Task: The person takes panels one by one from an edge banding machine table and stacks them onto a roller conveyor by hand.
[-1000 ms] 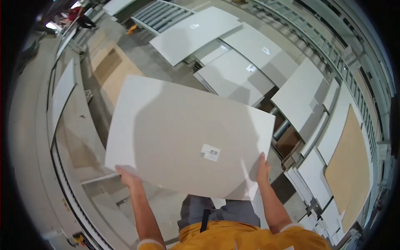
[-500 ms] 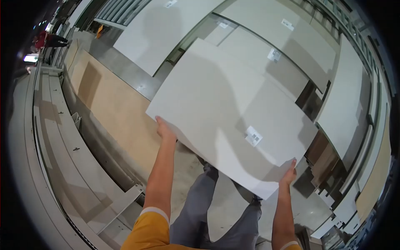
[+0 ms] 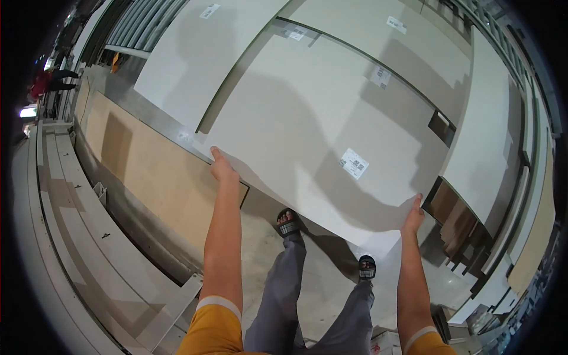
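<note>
A large pale grey-white panel (image 3: 266, 136) spans the space before me, with a printed label (image 3: 354, 164) near its close edge. My left hand (image 3: 222, 167) grips the panel's near left corner, thumb on top and fingers hidden beneath. At the near right corner, my right hand (image 3: 413, 216) holds on in the same way, its thumb lying along the edge. The panel's far part lies between other pale panels; what bears it underneath is hidden.
A left panel (image 3: 189, 59), a far panel (image 3: 378, 35) and a right panel (image 3: 485, 142) surround the held one. Tan board (image 3: 148, 171) lies to the left beside a long metal rail (image 3: 77, 207). Brown pieces (image 3: 455, 219) sit at right. A person in red (image 3: 40, 84) is far left.
The panel has moved away from me, with both hands still on it, and its far part now sits in the gap between the other panels. My sandalled feet have come into view.
</note>
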A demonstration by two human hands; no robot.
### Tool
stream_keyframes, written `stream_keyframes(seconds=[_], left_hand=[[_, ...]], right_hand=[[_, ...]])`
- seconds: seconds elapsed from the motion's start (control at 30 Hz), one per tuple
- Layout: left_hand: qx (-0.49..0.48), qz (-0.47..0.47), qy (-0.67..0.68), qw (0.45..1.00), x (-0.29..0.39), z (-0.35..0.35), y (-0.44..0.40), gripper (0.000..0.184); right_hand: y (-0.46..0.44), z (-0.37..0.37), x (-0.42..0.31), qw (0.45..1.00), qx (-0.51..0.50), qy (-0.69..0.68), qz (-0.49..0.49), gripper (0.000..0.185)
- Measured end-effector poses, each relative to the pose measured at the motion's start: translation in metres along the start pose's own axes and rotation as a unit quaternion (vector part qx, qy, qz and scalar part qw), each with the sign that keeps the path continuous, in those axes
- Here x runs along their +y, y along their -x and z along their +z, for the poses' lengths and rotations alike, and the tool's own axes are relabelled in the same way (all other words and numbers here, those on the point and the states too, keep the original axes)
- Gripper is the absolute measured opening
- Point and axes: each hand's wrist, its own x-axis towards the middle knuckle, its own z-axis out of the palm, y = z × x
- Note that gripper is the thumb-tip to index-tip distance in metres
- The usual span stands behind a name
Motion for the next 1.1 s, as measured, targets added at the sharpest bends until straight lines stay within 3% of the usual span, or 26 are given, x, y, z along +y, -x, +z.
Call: stream_keyframes(seconds=[0.23,0.33,0.57,0.67,0.77,0.87,0.93,1.03,1.1], left_hand=[[-0.009,0.038,0.028,0.999,0.008,0.009,-0.004,0.076],[0.02,0.063,-0.009,0.998,0.011,0.019,-0.024,0.075],[-0.011,0.025,-0.018,0.999,0.027,0.027,-0.025,0.075],[0.011,0.027,-0.05,0.998,0.023,0.03,-0.015,0.074],[0.012,0.035,-0.045,0.998,0.033,0.046,-0.009,0.071],[0.014,0.002,-0.104,0.995,0.02,0.043,-0.021,0.068],[0.011,0.09,-0.064,0.994,0.0,0.044,-0.04,0.066],[0.019,0.061,-0.026,0.998,0.023,0.053,-0.01,0.064],[-0.007,0.055,-0.043,0.997,0.004,0.051,-0.036,0.061]], right_hand=[[-0.011,0.011,-0.006,0.998,0.0,0.055,-0.034,0.072],[-0.016,0.029,-0.008,0.999,-0.012,0.013,-0.05,0.074],[-0.021,0.04,-0.015,0.994,-0.006,0.069,-0.079,0.075],[-0.027,0.043,-0.024,0.997,-0.005,0.08,-0.008,0.075],[-0.026,0.055,-0.039,0.998,-0.047,-0.002,-0.044,0.078],[-0.035,0.051,-0.028,0.997,-0.025,0.048,-0.054,0.078],[-0.033,0.051,-0.025,0.995,-0.036,0.057,-0.077,0.079],[-0.042,0.054,-0.026,0.988,-0.039,0.108,-0.105,0.08],[-0.054,0.052,-0.016,0.988,-0.038,0.113,-0.1,0.087]])
